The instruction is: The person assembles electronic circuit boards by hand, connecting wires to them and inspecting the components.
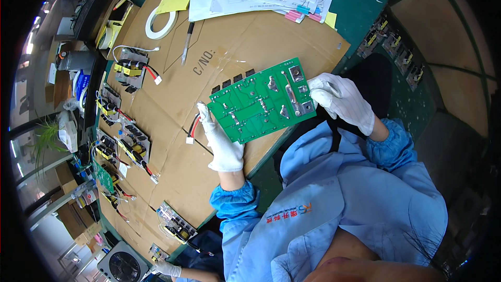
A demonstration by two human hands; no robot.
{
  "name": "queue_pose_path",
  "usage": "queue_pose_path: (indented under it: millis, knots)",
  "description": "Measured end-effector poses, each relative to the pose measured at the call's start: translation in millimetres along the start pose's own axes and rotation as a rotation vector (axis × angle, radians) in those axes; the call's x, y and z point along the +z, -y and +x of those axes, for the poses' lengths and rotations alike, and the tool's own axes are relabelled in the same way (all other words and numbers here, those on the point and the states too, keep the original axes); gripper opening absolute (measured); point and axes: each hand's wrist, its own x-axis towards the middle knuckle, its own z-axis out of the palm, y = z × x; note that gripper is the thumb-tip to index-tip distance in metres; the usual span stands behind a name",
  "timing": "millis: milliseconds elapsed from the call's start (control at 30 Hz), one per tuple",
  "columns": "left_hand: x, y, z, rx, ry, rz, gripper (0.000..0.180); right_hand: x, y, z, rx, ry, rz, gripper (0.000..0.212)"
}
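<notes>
With wired circuit boards (131,68) at far left on the cardboard (172,156) covering the counter (362,0), grasping a green circuit board (253,109) by its left side in the fingers of the gloved left hand (223,143); holding it tilted above the cardboard; clasping its right edge in the fingers of the gloved right hand (346,102).

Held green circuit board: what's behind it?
Dark blocks stick out past the upper edge of the green circuit board; red and black wires with a white connector show at its left. Its far side is otherwise hidden.
</notes>
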Motion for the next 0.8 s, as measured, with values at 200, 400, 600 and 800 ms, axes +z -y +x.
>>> queue_pose_path:
  millis: [200,400,600,800]
  knots:
    - [1.2,0.0,0.8,-0.043,0.095,-0.023,0.056,-0.6,-1.0,1.0,0.037,0.005,0.029,0.024]
    - [-4.8,-0.6,1.6,-0.062,0.092,0.02,0.067,-2.5,-2.1,2.7,0.02,0.024,0.006,0.026]
    - [-6.0,1.0,2.9,-0.063,0.074,0.005,0.07,-6.4,-9.7,4.6,-0.104,0.045,-0.052,0.026]
    - [-4.1,0.9,3.0,-0.056,0.033,-0.009,0.06,-7.7,-13.1,5.5,-0.117,0.053,-0.088,0.024]
